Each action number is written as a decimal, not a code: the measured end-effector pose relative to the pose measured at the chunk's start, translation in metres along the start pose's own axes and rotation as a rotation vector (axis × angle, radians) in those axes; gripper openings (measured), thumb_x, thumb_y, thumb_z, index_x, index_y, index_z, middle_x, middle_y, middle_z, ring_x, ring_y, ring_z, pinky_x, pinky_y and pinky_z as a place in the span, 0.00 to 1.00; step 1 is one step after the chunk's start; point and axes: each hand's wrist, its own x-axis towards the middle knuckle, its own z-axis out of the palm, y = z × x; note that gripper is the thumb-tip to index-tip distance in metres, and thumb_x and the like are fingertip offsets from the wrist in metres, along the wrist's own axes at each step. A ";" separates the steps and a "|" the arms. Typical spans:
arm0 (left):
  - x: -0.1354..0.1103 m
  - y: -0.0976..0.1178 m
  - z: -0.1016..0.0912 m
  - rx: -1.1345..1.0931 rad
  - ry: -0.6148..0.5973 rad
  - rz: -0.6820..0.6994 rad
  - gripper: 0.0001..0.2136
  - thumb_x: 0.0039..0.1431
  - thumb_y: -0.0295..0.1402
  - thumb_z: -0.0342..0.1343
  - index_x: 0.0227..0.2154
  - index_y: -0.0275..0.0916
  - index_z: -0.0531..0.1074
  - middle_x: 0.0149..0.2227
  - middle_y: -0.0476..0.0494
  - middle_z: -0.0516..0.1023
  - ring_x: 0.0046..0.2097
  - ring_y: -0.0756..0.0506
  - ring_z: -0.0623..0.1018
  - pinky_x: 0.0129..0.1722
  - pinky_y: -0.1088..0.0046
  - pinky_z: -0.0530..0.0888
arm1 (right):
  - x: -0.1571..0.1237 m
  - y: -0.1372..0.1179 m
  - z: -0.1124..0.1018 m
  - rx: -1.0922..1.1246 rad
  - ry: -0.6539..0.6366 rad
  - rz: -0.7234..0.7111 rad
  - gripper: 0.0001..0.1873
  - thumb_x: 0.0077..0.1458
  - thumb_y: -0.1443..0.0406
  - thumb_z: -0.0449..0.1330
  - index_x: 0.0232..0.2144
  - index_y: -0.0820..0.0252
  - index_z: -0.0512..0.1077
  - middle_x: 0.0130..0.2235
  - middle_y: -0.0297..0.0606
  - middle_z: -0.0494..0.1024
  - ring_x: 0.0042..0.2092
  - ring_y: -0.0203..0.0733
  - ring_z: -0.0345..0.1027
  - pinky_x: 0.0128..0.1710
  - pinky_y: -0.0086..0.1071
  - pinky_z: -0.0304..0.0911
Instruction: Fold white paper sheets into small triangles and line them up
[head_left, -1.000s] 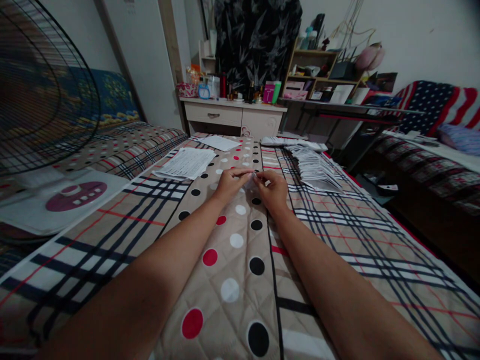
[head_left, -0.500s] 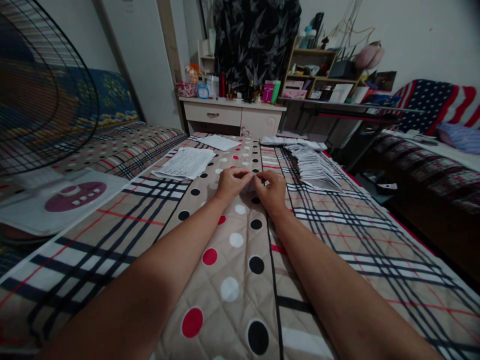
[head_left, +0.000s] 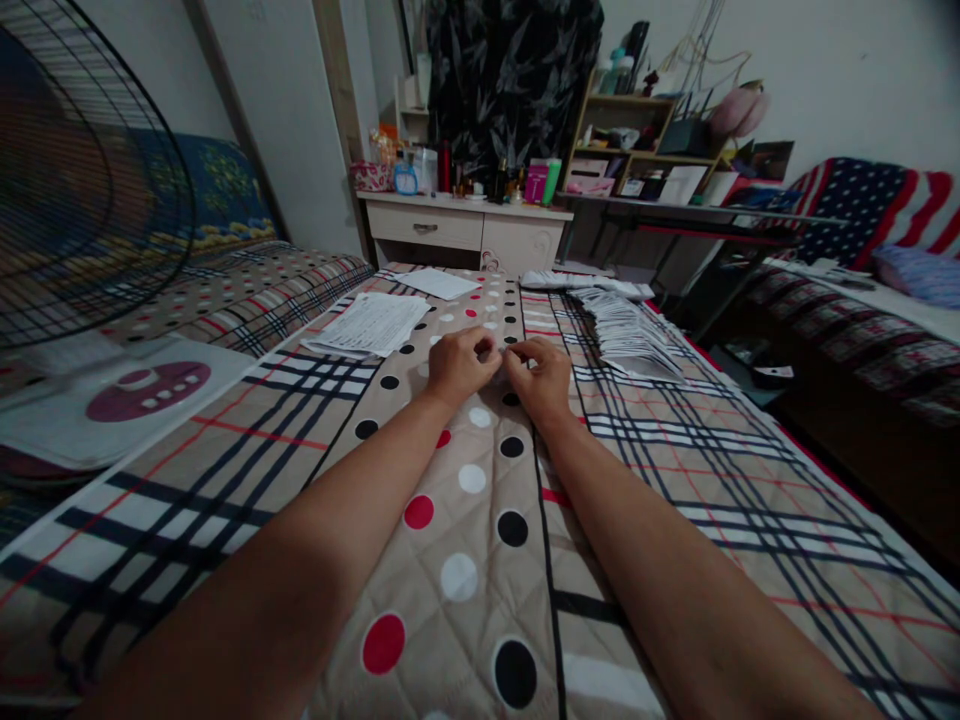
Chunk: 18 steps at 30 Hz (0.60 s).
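Observation:
My left hand [head_left: 463, 363] and my right hand [head_left: 540, 372] meet fingertip to fingertip above the dotted middle strip of the bedspread [head_left: 472, 480]. Both are closed in a pinch, thumb against forefinger. Whatever lies between the fingertips, if anything, is too small or hidden to make out. Beyond my left hand lies a stack of printed paper sheets [head_left: 375, 325], with a white sheet [head_left: 437, 284] farther back. To the right of my right hand a fanned row of folded white papers [head_left: 630, 335] rests on the plaid part.
A fan [head_left: 90, 180] stands close on the left, beside a white bag with a purple print [head_left: 150, 392]. At the far end are a flat white packet [head_left: 585, 284] and a white dresser [head_left: 457, 228] crowded with bottles. Another bed [head_left: 862, 300] is at the right.
My left hand has turned slightly, and its finger loop looks rounder. The pale thing seen under the fingertips earlier is no longer visible. My right hand has hardly moved.

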 end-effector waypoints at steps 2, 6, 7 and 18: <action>0.001 -0.003 -0.002 0.042 0.017 -0.036 0.04 0.51 0.28 0.55 0.28 0.39 0.76 0.29 0.44 0.79 0.32 0.45 0.76 0.35 0.70 0.70 | 0.000 0.002 0.000 0.008 0.023 0.010 0.09 0.50 0.68 0.57 0.26 0.58 0.78 0.29 0.38 0.78 0.32 0.41 0.70 0.36 0.34 0.64; 0.002 -0.013 -0.005 0.065 0.021 -0.123 0.05 0.49 0.27 0.55 0.28 0.39 0.76 0.28 0.44 0.79 0.32 0.44 0.77 0.36 0.70 0.71 | 0.000 0.007 0.002 0.057 0.081 0.118 0.08 0.48 0.68 0.57 0.26 0.59 0.78 0.28 0.38 0.79 0.31 0.42 0.71 0.36 0.35 0.66; 0.002 -0.015 -0.005 0.056 0.011 -0.118 0.06 0.49 0.26 0.55 0.29 0.39 0.76 0.29 0.44 0.80 0.32 0.45 0.77 0.36 0.70 0.71 | 0.000 0.008 0.002 0.068 0.087 0.144 0.08 0.48 0.68 0.58 0.26 0.59 0.78 0.28 0.38 0.80 0.31 0.42 0.72 0.36 0.35 0.66; -0.004 -0.024 -0.008 0.198 -0.318 0.109 0.09 0.48 0.25 0.57 0.32 0.43 0.79 0.43 0.42 0.78 0.48 0.38 0.75 0.40 0.64 0.73 | 0.004 0.028 0.000 0.082 0.113 0.315 0.10 0.47 0.64 0.57 0.26 0.60 0.78 0.27 0.39 0.80 0.30 0.44 0.72 0.35 0.36 0.66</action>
